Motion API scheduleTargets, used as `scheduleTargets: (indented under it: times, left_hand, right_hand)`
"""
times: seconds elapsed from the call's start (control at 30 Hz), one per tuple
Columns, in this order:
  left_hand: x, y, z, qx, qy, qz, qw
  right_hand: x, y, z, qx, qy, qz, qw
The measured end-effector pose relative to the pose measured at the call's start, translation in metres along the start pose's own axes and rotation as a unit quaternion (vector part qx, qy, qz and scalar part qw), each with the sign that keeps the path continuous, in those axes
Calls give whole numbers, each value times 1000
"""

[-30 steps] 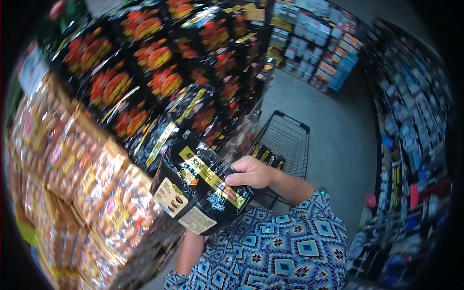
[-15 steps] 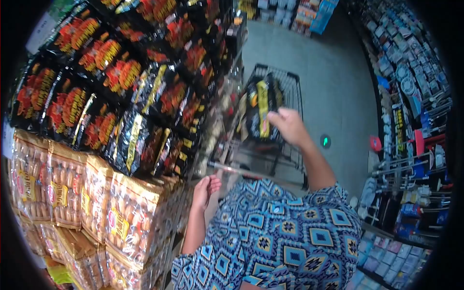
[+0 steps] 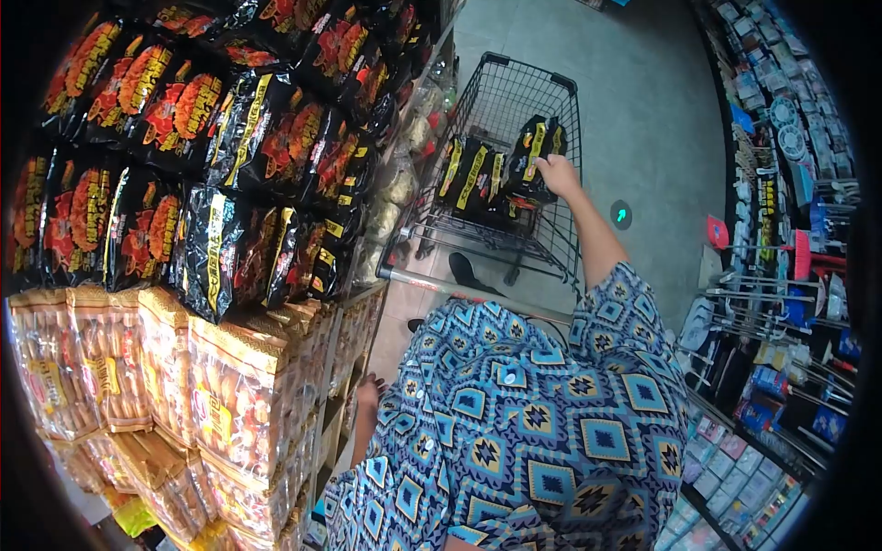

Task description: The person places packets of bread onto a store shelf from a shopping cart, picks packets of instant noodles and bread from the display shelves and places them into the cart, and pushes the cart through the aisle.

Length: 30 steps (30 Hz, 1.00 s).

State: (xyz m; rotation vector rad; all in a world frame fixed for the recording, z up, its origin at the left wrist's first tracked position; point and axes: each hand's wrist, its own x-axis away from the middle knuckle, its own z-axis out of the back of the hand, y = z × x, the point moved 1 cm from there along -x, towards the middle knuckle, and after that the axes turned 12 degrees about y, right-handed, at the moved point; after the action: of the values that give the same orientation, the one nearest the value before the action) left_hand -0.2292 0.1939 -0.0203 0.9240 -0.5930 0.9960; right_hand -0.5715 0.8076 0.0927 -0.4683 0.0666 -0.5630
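My right hand [image 3: 558, 175] reaches into the wire shopping cart [image 3: 575, 119] and is closed on the near edge of a black snack bag [image 3: 533, 147] with a yellow stripe. That bag is in the cart's right half. Another black bag with a yellow stripe [image 3: 474, 174] lies to its left in the cart. My left hand [image 3: 369, 392] hangs low beside the shelf edge, left of the cart handle [image 3: 441, 284]. It is in shadow, holds nothing I can see, and its fingers look loosely apart.
Stacked black snack bags [image 3: 175, 119] and clear-and-gold packs of small breads [image 3: 230, 404] rise on the left. Round items in clear wrap [image 3: 395, 193] line the shelf beside the cart. Household goods hang on the right rack [image 3: 790, 230]. A green arrow sign [image 3: 622, 215] marks the floor.
My right hand has lowered the black bag into the cart's right side. My left hand has dropped down and back from near the handle. The view has shifted, showing more of the cart.
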Motion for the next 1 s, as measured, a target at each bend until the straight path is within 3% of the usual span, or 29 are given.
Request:
scheduleTargets:
  times: [0.07, 0.13, 0.23, 0.27, 0.37, 0.47, 0.53, 0.67, 0.73, 0.77, 0.8, 0.87, 0.9, 1.0]
  left_hand:
    - [-8, 2, 0, 138, -11, 104, 985]
    - [-5, 16, -3, 172, -18, 86, 981]
    - [-1, 43, -10, 140, -45, 58, 987]
    - [0, 46, -12, 139, -44, 58, 988]
    - [18, 72, -26, 156, -48, 27, 986]
    - [28, 80, -30, 145, -50, -17, 988]
    - [37, 86, -28, 121, -42, -20, 992]
    - [24, 61, -20, 69, -45, -13, 997]
    - [21, 57, -16, 56, -30, -20, 998]
    - [17, 52, -15, 66, -33, -2, 997]
    - [14, 46, -14, 76, -36, 17, 996]
    - [11, 41, -14, 79, -33, 12, 996]
    - [15, 45, -14, 65, -32, 1, 997]
    - [17, 54, -18, 79, -29, -4, 996]
  right_hand:
    - [5, 5, -27, 7, -6, 18, 1000]
    - [11, 14, -56, 0, -24, 14, 1000]
    - [25, 34, -100, 73, -182, -8, 980]
    - [35, 37, -114, 154, -161, 28, 974]
    - [39, 36, -142, 147, -124, -32, 981]
    - [35, 39, -151, 93, -169, 12, 981]
    - [39, 59, -162, 25, -78, 79, 994]
    - [48, 41, -150, 43, -147, 19, 988]
    - [68, -18, -92, 120, 104, -5, 987]
    - [64, -32, -81, 85, 38, 28, 995]
    - [62, -35, -89, 85, 38, 29, 995]
    - [64, -47, -111, 7, 6, 203, 979]
    - [70, -52, -119, 11, 5, 234, 972]
    - [73, -94, -117, 62, -167, 169, 969]
